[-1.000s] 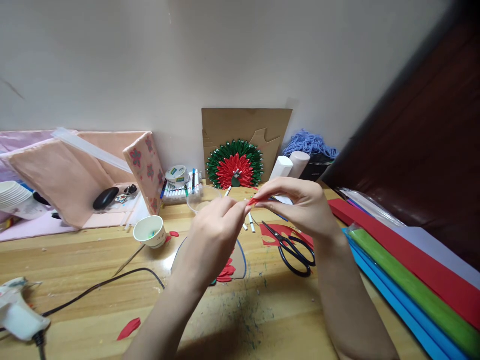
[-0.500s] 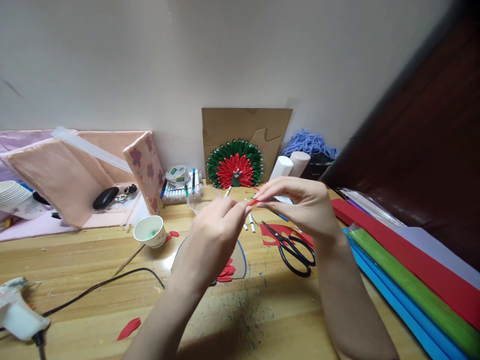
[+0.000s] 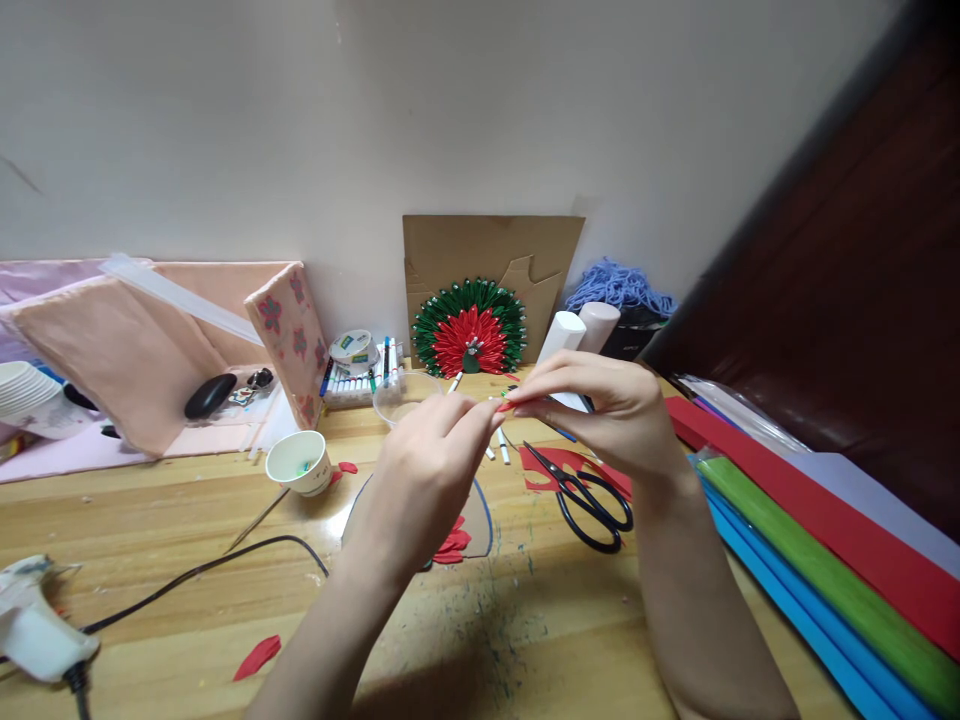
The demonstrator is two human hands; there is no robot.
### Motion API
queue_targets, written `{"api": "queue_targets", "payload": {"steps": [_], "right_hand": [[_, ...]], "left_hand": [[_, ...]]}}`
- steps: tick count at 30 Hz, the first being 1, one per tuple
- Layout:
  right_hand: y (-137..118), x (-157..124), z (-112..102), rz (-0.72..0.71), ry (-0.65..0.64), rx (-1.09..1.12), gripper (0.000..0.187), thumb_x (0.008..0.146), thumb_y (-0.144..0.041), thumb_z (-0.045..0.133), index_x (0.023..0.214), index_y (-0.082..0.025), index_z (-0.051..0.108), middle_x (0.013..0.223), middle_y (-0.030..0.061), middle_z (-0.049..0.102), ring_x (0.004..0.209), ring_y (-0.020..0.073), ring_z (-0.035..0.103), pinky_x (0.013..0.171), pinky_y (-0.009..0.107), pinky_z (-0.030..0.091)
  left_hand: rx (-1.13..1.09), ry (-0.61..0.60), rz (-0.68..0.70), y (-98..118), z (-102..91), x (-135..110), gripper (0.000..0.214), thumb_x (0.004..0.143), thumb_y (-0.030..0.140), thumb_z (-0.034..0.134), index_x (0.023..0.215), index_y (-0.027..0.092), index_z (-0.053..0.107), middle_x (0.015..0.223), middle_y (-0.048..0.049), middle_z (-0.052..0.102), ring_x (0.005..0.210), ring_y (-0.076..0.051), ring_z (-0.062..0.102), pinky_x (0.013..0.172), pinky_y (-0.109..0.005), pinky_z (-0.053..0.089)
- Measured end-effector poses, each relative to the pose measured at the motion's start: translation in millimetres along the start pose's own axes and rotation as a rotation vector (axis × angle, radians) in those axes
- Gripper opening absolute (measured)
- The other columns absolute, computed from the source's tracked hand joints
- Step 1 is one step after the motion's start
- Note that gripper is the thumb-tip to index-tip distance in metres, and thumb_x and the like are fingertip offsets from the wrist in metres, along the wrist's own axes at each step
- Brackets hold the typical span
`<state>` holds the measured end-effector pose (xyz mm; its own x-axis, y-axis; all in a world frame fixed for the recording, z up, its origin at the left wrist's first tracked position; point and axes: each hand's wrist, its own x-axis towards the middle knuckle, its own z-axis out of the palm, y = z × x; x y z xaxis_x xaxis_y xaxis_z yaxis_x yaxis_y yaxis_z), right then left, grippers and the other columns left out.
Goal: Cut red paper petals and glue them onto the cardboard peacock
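Note:
Between the fingertips of both hands is a small red paper petal (image 3: 505, 406), mostly hidden by the fingers. My left hand (image 3: 435, 450) pinches its near end, and my right hand (image 3: 600, 405) pinches the other end from the right. Under my left hand lies a rounded cardboard piece (image 3: 480, 510) with a blue edge, partly covered by my arm. Red petals (image 3: 454, 543) are layered on it. Black-handled scissors (image 3: 589, 500) rest on cut red paper (image 3: 540, 470) below my right hand. A loose red petal (image 3: 258, 657) lies at the lower left.
A glue gun (image 3: 41, 620) with a black cord lies at left. Near it stand a paper cup (image 3: 298, 462) and a pink padded box (image 3: 97, 360). A green-and-red peacock craft (image 3: 471, 330) leans on cardboard at the back. Coloured paper rolls (image 3: 817, 520) line the right side.
Both hands stay almost in place, still pinching the red petal. My right hand's fingers have shifted very slightly over it, and less of the red shows.

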<state>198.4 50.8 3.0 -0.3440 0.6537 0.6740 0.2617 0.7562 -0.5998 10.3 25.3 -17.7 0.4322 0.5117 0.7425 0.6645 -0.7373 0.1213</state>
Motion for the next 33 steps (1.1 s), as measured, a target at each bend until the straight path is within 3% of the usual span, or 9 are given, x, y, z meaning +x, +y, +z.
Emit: {"api": "queue_targets", "payload": {"steps": [11,19,24,33], "right_hand": [[-2.6,-0.4,-3.5,0.002,-0.033,-0.082,0.007,0.079,-0.023,0.065,0.082,-0.027,0.07,0.077,0.0014,0.067,0.072,0.0163,0.062,0.067,0.03,0.051],[-1.4,-1.8,-7.4,0.041,0.013,-0.1,0.005,0.077,-0.028,0.067,0.077,-0.024,0.07,0.074,0.0014,0.067,0.069,0.016,0.061,0.065,0.031,0.05],[-0.7,-1.7,-11.4,0.179,0.088,-0.07,0.01,0.074,-0.031,0.07,0.078,-0.021,0.071,0.077,0.0031,0.068,0.073,0.0169,0.063,0.069,0.03,0.051],[-2.1,0.0,-2.9,0.456,-0.043,0.268,0.016,0.072,-0.033,0.071,0.076,-0.018,0.07,0.075,0.003,0.069,0.074,0.0166,0.064,0.067,0.026,0.051]], "left_hand": [[0.031,0.01,0.035,0.8,-1.6,0.4,0.02,0.089,0.017,0.049,0.105,0.011,0.059,0.086,-0.0078,0.063,0.075,-0.015,0.054,0.063,-0.029,0.044],[0.039,0.012,0.069,-0.2,-2.9,1.3,0.019,0.09,0.017,0.048,0.103,0.01,0.059,0.087,-0.0085,0.064,0.075,-0.016,0.054,0.064,-0.029,0.045],[0.05,0.067,0.058,-1.7,-4.8,2.0,0.017,0.088,0.015,0.05,0.1,0.008,0.061,0.084,-0.0087,0.065,0.075,-0.016,0.056,0.065,-0.029,0.046],[0.059,0.053,0.066,-2.5,-3.1,3.0,0.02,0.087,0.015,0.052,0.104,0.008,0.06,0.086,-0.0091,0.065,0.075,-0.017,0.056,0.065,-0.029,0.046]]}}
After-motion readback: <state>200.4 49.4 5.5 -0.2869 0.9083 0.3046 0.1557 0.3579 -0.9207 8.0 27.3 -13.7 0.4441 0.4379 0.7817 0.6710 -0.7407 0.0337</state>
